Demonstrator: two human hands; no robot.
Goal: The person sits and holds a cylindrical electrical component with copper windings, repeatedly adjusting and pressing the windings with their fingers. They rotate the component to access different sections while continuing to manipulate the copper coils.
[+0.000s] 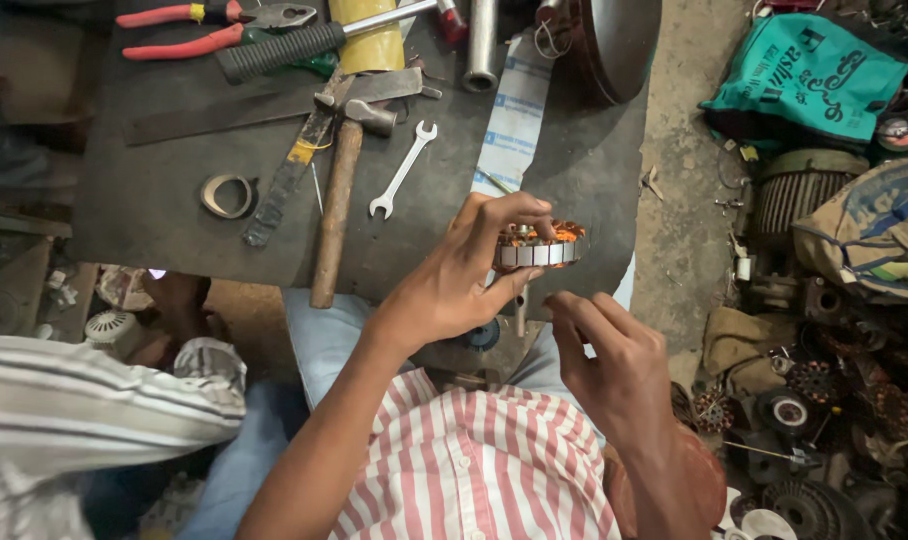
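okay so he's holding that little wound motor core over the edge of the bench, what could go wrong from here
1. The left hand pinches the motor core only by its rim, past the edge of the dark bench; a slip could drop it to the floor.
2. The right hand is just below, apart from it, so it gives no support yet.
3. Fingers rest on the copper windings, which might get scraped or bent.
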